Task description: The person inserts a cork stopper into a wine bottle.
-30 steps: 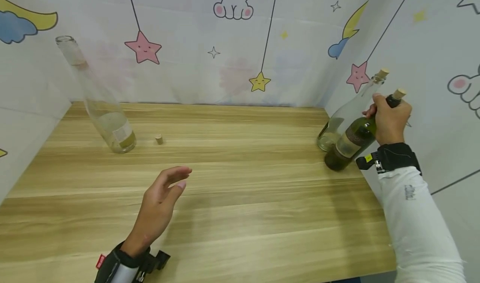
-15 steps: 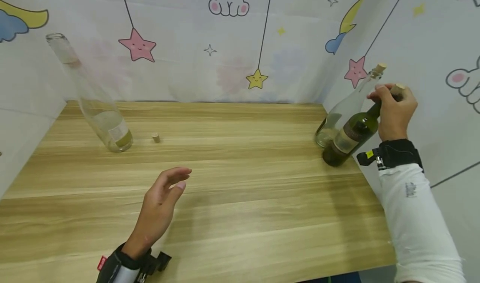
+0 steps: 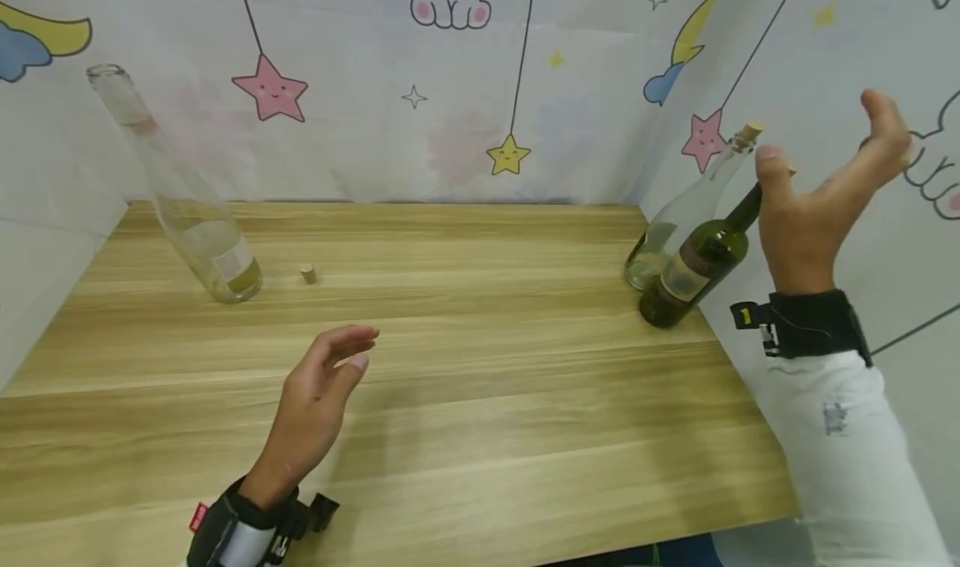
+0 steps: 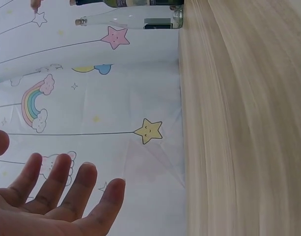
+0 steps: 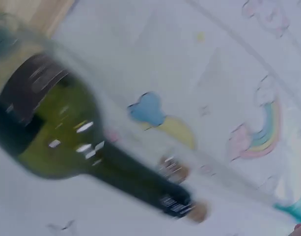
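A dark green wine bottle (image 3: 701,263) with a cork in its mouth stands on the table's right side. My right hand (image 3: 821,192) is beside its neck, fingers spread and holding nothing; in the right wrist view the green bottle (image 5: 67,123) shows with no fingers around it. Just behind it stands a clear bottle (image 3: 667,238), also corked. My left hand (image 3: 311,408) hovers over the front left of the table, fingers loosely bent with nothing in them. At the far left is a clear bottle (image 3: 213,254) with no cork in its mouth. A loose cork (image 3: 308,273) lies to its right.
The wooden table (image 3: 450,367) meets a printed cloth wall (image 3: 337,150) at the back. Another cloth wall (image 3: 862,258) rises close beside the two right-hand bottles. The table's front edge shows at the lower right.
My right hand has let go of the green bottle's neck and moved up and right, its fingers spreading. The bottle stays standing. My left hand has hardly moved.
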`<state>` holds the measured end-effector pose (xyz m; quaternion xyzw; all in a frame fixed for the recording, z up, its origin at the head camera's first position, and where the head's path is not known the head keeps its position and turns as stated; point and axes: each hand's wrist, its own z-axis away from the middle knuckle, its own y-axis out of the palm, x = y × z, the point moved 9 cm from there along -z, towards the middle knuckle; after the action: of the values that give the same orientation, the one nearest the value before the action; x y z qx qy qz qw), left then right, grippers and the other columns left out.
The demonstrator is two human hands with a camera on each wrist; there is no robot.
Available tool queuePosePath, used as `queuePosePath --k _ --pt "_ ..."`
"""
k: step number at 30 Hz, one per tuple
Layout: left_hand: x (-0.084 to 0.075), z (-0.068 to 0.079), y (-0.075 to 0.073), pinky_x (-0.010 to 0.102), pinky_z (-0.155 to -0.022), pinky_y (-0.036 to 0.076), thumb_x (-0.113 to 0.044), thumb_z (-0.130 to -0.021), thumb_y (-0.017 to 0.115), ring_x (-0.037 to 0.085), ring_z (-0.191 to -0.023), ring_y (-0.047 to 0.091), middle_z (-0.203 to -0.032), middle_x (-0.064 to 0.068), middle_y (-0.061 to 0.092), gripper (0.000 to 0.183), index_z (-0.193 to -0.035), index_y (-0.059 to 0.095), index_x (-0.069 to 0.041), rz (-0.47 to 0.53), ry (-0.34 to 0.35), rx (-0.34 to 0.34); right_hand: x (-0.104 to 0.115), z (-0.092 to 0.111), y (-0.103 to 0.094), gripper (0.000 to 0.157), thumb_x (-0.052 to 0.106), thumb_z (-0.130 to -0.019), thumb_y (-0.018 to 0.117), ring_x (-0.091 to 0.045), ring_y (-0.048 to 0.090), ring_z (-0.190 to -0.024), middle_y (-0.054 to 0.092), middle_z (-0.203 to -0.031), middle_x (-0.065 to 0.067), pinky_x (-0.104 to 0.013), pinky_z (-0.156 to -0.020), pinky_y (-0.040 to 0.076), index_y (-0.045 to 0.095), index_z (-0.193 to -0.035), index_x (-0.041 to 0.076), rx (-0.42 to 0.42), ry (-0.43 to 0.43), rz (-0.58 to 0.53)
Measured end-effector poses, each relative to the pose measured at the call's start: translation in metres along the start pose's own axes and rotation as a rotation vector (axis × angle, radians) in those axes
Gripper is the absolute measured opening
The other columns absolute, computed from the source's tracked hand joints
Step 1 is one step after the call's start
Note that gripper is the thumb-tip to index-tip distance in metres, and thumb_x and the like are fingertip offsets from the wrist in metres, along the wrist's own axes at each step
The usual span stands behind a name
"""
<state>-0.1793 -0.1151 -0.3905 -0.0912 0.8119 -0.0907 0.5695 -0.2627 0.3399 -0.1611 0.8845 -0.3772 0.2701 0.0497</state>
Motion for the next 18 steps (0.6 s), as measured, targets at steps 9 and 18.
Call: queuePosePath --k 9,18 --pt "-0.006 -0.009 -0.012 0.004 -0.097 0.044 -0.006 -0.105 0.050 0.012 -0.126 0.053 -0.135 0.009 0.057 0.032 -0.136 0.051 -0.002 -0.036 0.026 -0.026 0.081 0.057 0.057 0.058 0.019 -0.076 0.059 -0.027 0.042 -0.130 0.052 -0.134 -0.028 -0.033 -0.104 0.033 0.055 -0.125 -0.012 0.196 -0.194 -0.137" --pt "-0.017 -0.028 -0.072 0.003 -0.093 0.044 -0.010 -0.104 0.051 0.005 -0.121 0.054 -0.133 0.011 0.060 0.032 -0.135 0.054 -0.004 -0.155 0.018 -0.216 0.052 0.124 0.113 0.056 -0.003 -0.084 0.066 -0.036 0.037 -0.136 0.045 -0.144 -0.024 -0.056 -0.111 0.022 0.048 -0.137 -0.007 0.502 -0.178 -0.145"
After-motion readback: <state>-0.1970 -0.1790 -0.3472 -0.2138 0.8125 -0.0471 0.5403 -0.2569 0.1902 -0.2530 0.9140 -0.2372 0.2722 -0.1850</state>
